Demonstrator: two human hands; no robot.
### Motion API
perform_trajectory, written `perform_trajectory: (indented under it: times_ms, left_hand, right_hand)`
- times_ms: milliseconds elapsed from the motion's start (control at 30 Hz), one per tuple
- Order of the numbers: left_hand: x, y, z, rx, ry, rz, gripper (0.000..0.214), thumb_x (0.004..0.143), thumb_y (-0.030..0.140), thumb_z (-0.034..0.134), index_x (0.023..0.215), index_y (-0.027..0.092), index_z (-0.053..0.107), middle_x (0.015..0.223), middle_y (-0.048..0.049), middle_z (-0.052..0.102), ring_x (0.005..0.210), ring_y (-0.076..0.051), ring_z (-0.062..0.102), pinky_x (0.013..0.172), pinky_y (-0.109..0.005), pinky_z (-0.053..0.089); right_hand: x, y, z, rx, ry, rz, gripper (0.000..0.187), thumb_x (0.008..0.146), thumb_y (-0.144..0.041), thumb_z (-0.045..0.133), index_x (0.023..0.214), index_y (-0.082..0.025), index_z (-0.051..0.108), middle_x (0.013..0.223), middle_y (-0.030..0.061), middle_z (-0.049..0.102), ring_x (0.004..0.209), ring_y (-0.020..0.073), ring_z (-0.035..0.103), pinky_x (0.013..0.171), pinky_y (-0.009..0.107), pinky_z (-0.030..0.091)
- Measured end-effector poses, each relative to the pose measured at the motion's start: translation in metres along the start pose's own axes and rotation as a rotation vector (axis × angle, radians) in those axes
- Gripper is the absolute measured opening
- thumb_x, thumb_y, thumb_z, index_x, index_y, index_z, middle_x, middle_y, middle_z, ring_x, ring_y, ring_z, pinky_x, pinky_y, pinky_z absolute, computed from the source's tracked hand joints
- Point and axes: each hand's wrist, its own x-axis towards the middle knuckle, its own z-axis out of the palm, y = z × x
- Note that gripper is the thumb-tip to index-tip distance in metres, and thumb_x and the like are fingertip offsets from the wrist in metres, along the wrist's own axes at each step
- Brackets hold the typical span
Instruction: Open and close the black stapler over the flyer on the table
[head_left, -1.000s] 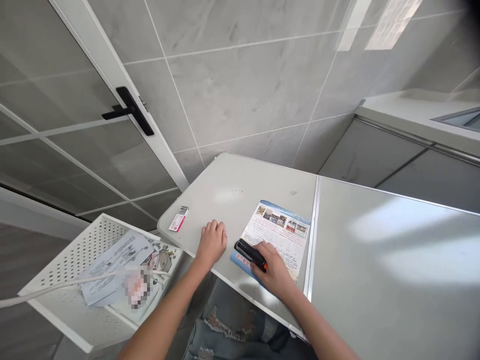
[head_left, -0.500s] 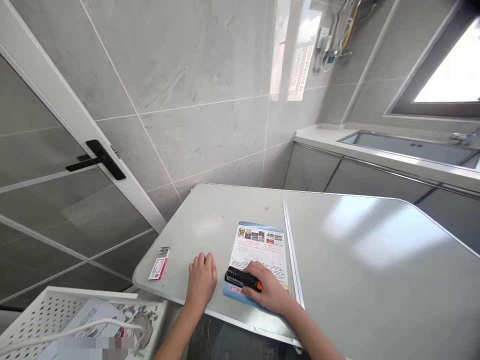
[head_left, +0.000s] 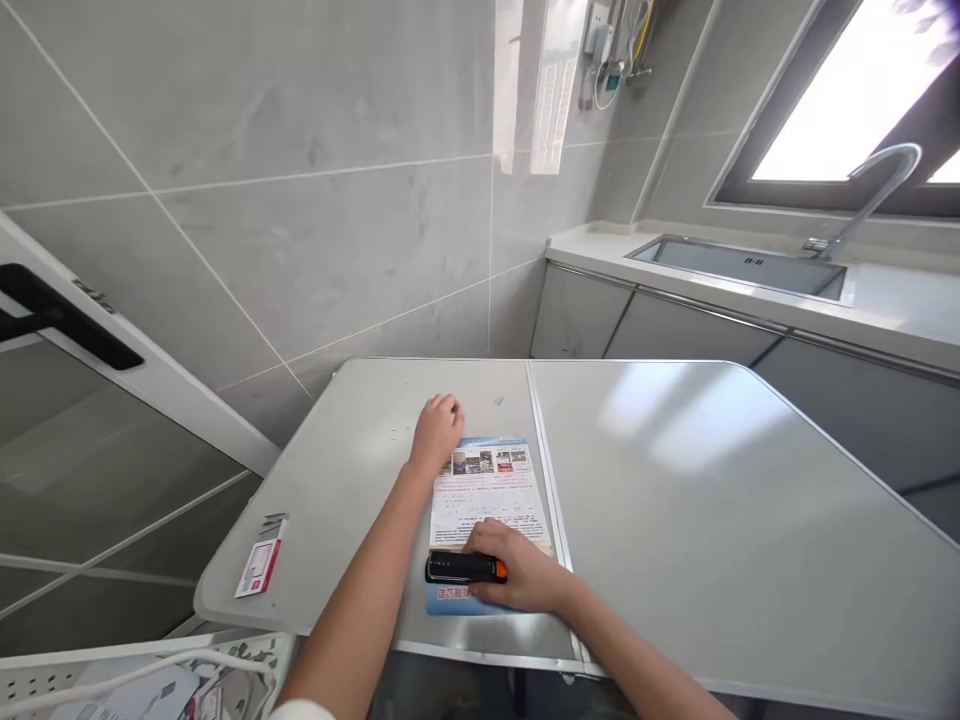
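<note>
A printed leaflet (head_left: 487, 490) with photos along its top and a blue lower edge lies on the grey folding table (head_left: 675, 470). My right hand (head_left: 517, 575) is closed round a black stapler (head_left: 461, 568) with an orange end, set on the leaflet's near edge. My left hand (head_left: 436, 430) reaches forward, its fingers curled on the leaflet's far left corner.
A small red-and-white staple box (head_left: 259, 568) lies near the table's left edge. A white perforated cart (head_left: 112, 680) with papers stands low at the left. A counter with a sink (head_left: 742, 265) and tap runs along the right, a glass door with a black handle (head_left: 67, 320) at the left.
My left hand has moved from the bare table beside the stapler forward to the leaflet's far left corner. The right hand keeps the stapler at the near edge. The view swung right.
</note>
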Motion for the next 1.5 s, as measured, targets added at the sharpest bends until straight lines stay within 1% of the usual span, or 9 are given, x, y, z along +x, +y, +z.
perform_trajectory:
  times_ms: [133, 233, 300, 467, 667, 833, 1067, 1267, 1500]
  left_hand:
    - [0.056, 0.017, 0.054, -0.071, -0.160, 0.159, 0.024, 0.099, 0.021, 0.055, 0.120, 0.021, 0.069, 0.127, -0.0107, 0.066, 0.116, -0.025, 0.059, 0.100, -0.039, 0.049]
    - [0.066, 0.016, 0.084, -0.092, -0.249, 0.241, 0.029, 0.098, 0.019, 0.057, 0.124, 0.024, 0.071, 0.139, -0.0082, 0.065, 0.121, -0.025, 0.059, 0.102, -0.040, 0.050]
    - [0.064, 0.006, 0.089, -0.098, -0.273, 0.266, 0.028, 0.098, 0.017, 0.057, 0.120, 0.022, 0.073, 0.138, -0.0077, 0.067, 0.123, -0.025, 0.060, 0.104, -0.040, 0.050]
    - [0.036, -0.047, 0.057, -0.094, -0.229, 0.229, 0.022, 0.097, 0.012, 0.054, 0.101, 0.020, 0.074, 0.110, -0.0072, 0.074, 0.106, -0.022, 0.065, 0.098, -0.037, 0.052]
    - [-0.054, -0.099, 0.004, -0.032, -0.046, 0.032, 0.024, 0.100, 0.013, 0.045, 0.100, 0.022, 0.067, 0.102, -0.0083, 0.068, 0.100, -0.025, 0.062, 0.093, -0.041, 0.053]
    - [-0.095, -0.095, 0.003, -0.012, 0.045, 0.001, 0.034, 0.100, 0.007, 0.038, 0.115, 0.024, 0.063, 0.114, -0.0089, 0.063, 0.104, -0.023, 0.064, 0.091, -0.037, 0.054]
    - [-0.091, -0.090, 0.005, -0.009, 0.052, 0.020, 0.031, 0.103, 0.010, 0.038, 0.119, 0.023, 0.061, 0.117, -0.0092, 0.066, 0.113, -0.025, 0.061, 0.101, -0.041, 0.052]
    - [-0.094, -0.089, 0.001, -0.007, -0.010, -0.008, 0.043, 0.096, 0.000, 0.034, 0.121, 0.023, 0.060, 0.116, -0.0087, 0.062, 0.112, -0.023, 0.058, 0.101, -0.037, 0.050]
    - [-0.098, -0.075, -0.001, -0.026, -0.026, -0.133, 0.043, 0.091, -0.003, 0.036, 0.116, 0.020, 0.063, 0.117, -0.0107, 0.058, 0.112, -0.023, 0.058, 0.104, -0.034, 0.048]
  right_hand:
    - [0.002, 0.006, 0.003, -0.008, -0.006, -0.025, 0.038, 0.078, -0.025, 0.084, 0.113, -0.024, 0.069, 0.103, 0.0022, 0.067, 0.097, 0.0216, 0.060, 0.089, 0.034, 0.046]
    - [0.002, 0.009, 0.005, -0.021, -0.001, -0.020, 0.040, 0.078, -0.027, 0.086, 0.114, -0.024, 0.069, 0.102, 0.0019, 0.067, 0.095, 0.0209, 0.060, 0.089, 0.033, 0.046]
    - [0.002, 0.010, 0.006, -0.028, 0.003, -0.018, 0.042, 0.076, -0.026, 0.087, 0.114, -0.025, 0.069, 0.102, 0.0017, 0.067, 0.095, 0.0207, 0.059, 0.089, 0.033, 0.046]
    - [0.001, 0.008, 0.004, -0.022, 0.004, -0.004, 0.040, 0.076, -0.025, 0.086, 0.112, -0.025, 0.069, 0.102, 0.0012, 0.067, 0.095, 0.0205, 0.059, 0.087, 0.032, 0.046]
    - [0.000, 0.007, 0.003, -0.012, 0.005, -0.026, 0.039, 0.077, -0.020, 0.083, 0.113, -0.025, 0.068, 0.103, 0.0025, 0.067, 0.097, 0.0222, 0.060, 0.087, 0.034, 0.046]
    - [-0.001, 0.006, 0.002, -0.005, -0.009, -0.018, 0.037, 0.079, -0.018, 0.081, 0.113, -0.025, 0.067, 0.105, 0.0034, 0.068, 0.100, 0.0234, 0.061, 0.089, 0.035, 0.047]
    - [-0.005, 0.007, 0.006, -0.025, 0.011, -0.028, 0.037, 0.081, -0.020, 0.081, 0.116, -0.025, 0.067, 0.107, 0.0041, 0.067, 0.102, 0.0233, 0.059, 0.089, 0.035, 0.047]
    - [-0.005, 0.006, 0.004, -0.051, 0.011, 0.000, 0.034, 0.082, -0.018, 0.079, 0.113, -0.024, 0.067, 0.104, 0.0033, 0.065, 0.098, 0.0224, 0.058, 0.088, 0.035, 0.046]
    - [-0.010, -0.001, 0.002, 0.005, -0.035, 0.002, 0.025, 0.091, -0.025, 0.071, 0.116, -0.024, 0.067, 0.105, 0.0064, 0.067, 0.099, 0.0246, 0.060, 0.089, 0.039, 0.049]
